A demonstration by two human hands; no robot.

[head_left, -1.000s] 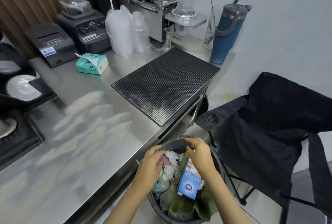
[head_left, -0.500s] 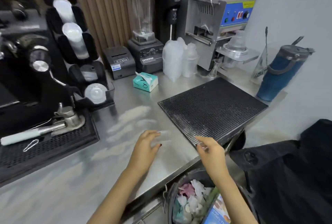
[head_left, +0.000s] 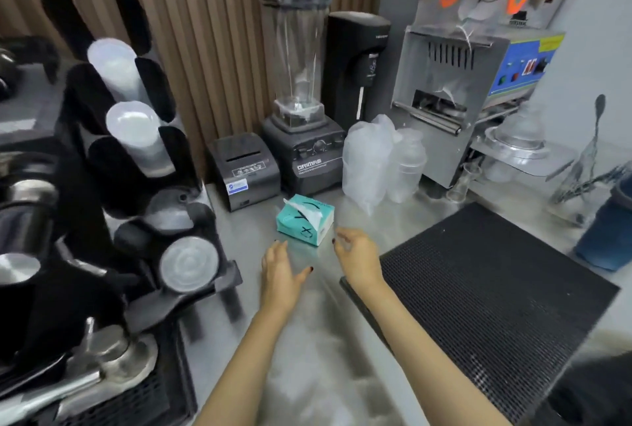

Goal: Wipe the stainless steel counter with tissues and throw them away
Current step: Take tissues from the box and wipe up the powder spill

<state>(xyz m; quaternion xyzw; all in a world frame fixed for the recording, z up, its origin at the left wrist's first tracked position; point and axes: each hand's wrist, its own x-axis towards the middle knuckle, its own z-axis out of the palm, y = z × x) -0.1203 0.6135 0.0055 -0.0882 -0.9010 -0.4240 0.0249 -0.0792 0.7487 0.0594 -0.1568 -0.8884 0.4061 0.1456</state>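
Left hand spread and empty, right hand loosely curled, also empty, over counter, tissue box just ahead; mat to right.

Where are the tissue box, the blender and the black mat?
tissue box [head_left: 294, 225], head view, its teal side
blender [head_left: 299, 76], head view, its clear jar
black mat [head_left: 485, 306], head view, its ridged top

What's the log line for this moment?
left hand: open, empty | right hand: open, empty | tissue box: just ahead of both
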